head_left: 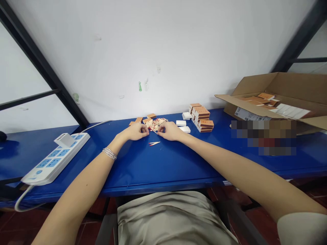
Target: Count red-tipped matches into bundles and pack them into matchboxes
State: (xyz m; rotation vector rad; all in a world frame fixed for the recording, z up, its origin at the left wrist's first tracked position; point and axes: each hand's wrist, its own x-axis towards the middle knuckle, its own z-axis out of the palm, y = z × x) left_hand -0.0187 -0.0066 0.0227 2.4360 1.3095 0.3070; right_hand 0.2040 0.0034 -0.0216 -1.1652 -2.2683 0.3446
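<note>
A loose heap of matches (156,124) with dark red heads lies on the blue table between my hands. At its left edge is my left hand (139,131), fingers curled in and thumb close to them; anything they hold is too small to make out. My right hand (169,131) bends in from the other side, its thumb and fingertips drawn together against the heap, with their contents hidden. Nearer to me, a few separate matches (154,143) lie side by side. Behind the left hand are several brown matchboxes (151,116).
White matchbox trays (185,129) and stacked matchboxes (201,117) stand right of the heap. An open cardboard box (251,114) with more matchboxes is at the far right, beside a blurred patch. On the left lies a white power strip (57,158); a wall bounds the table's back.
</note>
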